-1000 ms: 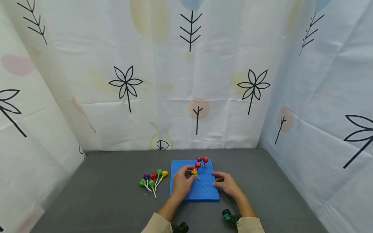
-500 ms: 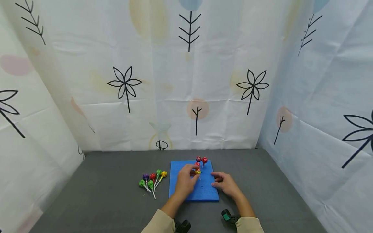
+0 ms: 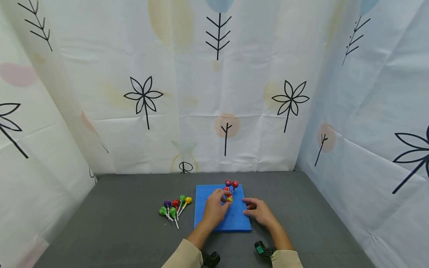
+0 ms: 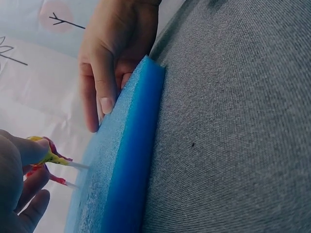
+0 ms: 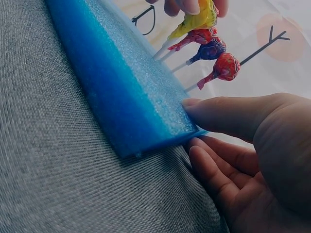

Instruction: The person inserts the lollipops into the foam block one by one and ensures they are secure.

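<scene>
Between thumb and fingertips my left hand (image 3: 214,208) pinches a yellow-wrapped lollipop (image 5: 200,20) by its head. Its white stick points down to the top of a blue foam board (image 3: 239,223); whether the tip is inside a hole cannot be made out. Just beyond it, two red lollipops (image 5: 226,67) and a purple lollipop (image 5: 213,50) stand by their sticks in the foam. My right hand (image 3: 262,213) holds the board's right edge, thumb (image 5: 214,112) on the top face and the other fingers along the side.
Left of the board several loose lollipops lie on the grey table (image 3: 134,230), among them a purple one (image 3: 167,203), a yellow one (image 3: 188,200) and a green one (image 3: 172,212). White printed curtains (image 3: 187,93) hang behind and at both sides.
My left hand has moved slightly right with the yellow lollipop, whose stick has gone from slanted to more upright against the board. The right hand stays at the edge.
</scene>
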Demonstrator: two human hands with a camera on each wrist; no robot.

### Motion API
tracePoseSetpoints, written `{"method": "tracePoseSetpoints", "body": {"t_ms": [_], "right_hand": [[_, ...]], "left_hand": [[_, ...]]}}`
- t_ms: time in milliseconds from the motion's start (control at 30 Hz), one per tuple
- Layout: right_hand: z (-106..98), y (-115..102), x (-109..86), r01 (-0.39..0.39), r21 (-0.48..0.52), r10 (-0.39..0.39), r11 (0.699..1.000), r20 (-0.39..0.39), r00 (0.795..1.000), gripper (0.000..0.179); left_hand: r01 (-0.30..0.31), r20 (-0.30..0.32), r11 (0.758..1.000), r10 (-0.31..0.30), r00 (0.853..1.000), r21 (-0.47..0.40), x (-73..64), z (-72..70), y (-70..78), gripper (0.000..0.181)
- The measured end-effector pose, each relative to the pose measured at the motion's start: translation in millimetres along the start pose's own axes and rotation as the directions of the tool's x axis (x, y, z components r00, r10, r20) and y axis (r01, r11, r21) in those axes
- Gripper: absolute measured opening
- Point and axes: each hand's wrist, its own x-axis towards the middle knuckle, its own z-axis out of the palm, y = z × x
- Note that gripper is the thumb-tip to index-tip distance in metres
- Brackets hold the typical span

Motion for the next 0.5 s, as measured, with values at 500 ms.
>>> {"method": "tracePoseSetpoints", "body": {"t_ms": [500], "right_hand": [[1.2, 0.4, 0.4, -0.012, 0.001, 0.012, 1.0, -0.01, 1.0, 0.039]], "left_hand": [[0.008, -0.003, 0.999, -0.009, 1.0, -0.051, -7.8, -7.0, -11.8, 0.034]]}}
